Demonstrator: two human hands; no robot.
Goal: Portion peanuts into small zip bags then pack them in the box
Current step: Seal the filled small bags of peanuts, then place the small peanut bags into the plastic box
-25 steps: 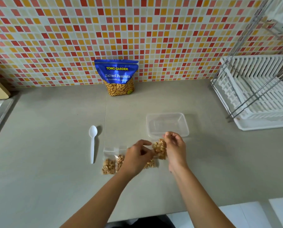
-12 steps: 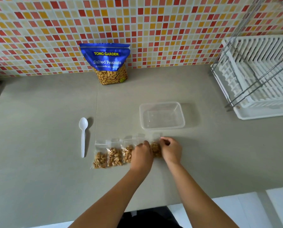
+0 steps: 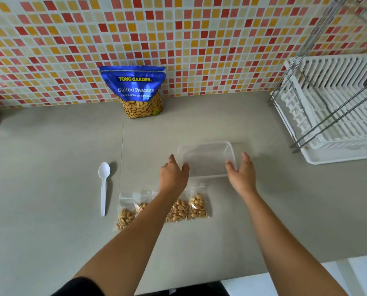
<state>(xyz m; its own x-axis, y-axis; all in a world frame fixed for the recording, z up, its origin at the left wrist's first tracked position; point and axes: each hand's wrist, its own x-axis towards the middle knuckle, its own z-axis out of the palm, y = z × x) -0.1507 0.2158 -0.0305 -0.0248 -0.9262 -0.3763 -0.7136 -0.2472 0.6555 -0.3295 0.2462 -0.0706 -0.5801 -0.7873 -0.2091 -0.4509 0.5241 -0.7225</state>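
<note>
Lifted off the small clear zip bags of peanuts [image 3: 197,207], my left hand [image 3: 174,176] and right hand [image 3: 241,176], open and empty, now flank the clear rectangular plastic box [image 3: 208,146] just beyond them (flimsy: a careless tug could skid it into the bags).

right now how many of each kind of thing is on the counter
small zip bags of peanuts: 4
blue peanut pouch: 1
white spoon: 1
clear box: 1
white dish rack: 1
total: 8
</note>
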